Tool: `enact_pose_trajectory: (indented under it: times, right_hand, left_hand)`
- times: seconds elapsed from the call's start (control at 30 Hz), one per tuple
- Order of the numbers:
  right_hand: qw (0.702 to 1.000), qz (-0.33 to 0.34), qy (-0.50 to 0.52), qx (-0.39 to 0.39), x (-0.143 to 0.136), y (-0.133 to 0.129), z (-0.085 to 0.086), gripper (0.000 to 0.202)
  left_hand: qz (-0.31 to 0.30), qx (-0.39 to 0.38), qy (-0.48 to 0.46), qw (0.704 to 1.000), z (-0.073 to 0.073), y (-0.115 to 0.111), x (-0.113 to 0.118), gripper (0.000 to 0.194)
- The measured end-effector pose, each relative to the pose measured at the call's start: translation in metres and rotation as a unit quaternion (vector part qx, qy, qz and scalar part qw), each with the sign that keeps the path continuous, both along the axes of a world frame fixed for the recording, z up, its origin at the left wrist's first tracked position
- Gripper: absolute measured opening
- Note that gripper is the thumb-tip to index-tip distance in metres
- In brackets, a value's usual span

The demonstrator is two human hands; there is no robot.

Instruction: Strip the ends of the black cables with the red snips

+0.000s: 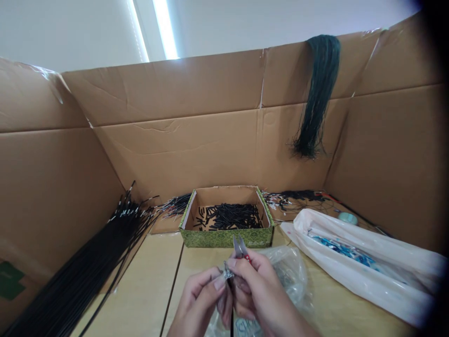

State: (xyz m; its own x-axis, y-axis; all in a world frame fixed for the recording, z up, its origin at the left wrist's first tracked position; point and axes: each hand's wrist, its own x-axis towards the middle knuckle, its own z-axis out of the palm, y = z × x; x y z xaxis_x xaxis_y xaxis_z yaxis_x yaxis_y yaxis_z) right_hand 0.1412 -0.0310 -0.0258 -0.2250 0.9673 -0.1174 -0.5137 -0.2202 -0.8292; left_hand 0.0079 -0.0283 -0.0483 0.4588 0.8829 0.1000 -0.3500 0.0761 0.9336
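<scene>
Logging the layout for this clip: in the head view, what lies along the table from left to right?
Bundle of black cables → green-sided box of black tubes → white plastic bag, with both hands below the box holding small snips.

Left hand (201,299) and right hand (257,288) raised close together at bottom centre, touching, fingers curled inward, thumbs and fingertips pinched tight, wrists angled up.
</scene>
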Motion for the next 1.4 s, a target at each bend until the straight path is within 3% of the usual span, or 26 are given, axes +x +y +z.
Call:
enact_pose_trajectory:
  times: [0.2,0.37,0.57,0.67,0.77,1.0,1.23,1.3,1.4]
  right_hand:
    - [0.999,0.011,-0.025,0.029,-0.003,0.001,0.001,0.049]
    - [0.997,0.011,-0.052,0.052,-0.002,0.002,0.000,0.051]
    - [0.998,0.003,-0.006,0.063,0.000,-0.009,-0.006,0.055]
    - [0.998,-0.003,0.033,0.047,-0.001,-0.013,-0.008,0.058]
    - [0.998,-0.010,0.044,0.041,0.002,-0.014,-0.008,0.057]
    - [0.999,0.021,-0.039,0.028,0.014,-0.026,-0.001,0.057]
    - [0.998,-0.022,-0.054,-0.008,0.005,-0.029,-0.006,0.057]
    - [0.999,-0.022,-0.039,-0.013,0.005,-0.026,-0.007,0.056]
    - [0.999,-0.011,-0.021,-0.030,0.010,-0.022,-0.006,0.052]
  left_hand:
    - [0.003,-0.006,0.049,0.999,-0.018,0.003,-0.007,0.053]
    - [-0.011,-0.002,0.074,0.997,-0.002,0.003,-0.006,0.054]
    - [-0.034,-0.104,-0.047,0.993,0.012,-0.005,0.002,0.051]
    - [-0.061,-0.130,-0.074,0.987,0.008,-0.007,0.002,0.051]
    - [-0.050,-0.140,-0.077,0.986,0.004,-0.008,0.002,0.052]
    - [-0.060,-0.124,-0.054,0.989,0.003,-0.011,0.006,0.050]
    - [-0.014,-0.177,-0.113,0.978,-0.035,-0.009,0.008,0.043]
    - [-0.006,-0.172,-0.121,0.978,-0.034,-0.008,0.009,0.044]
    - [-0.033,-0.165,-0.104,0.980,-0.018,-0.009,0.011,0.047]
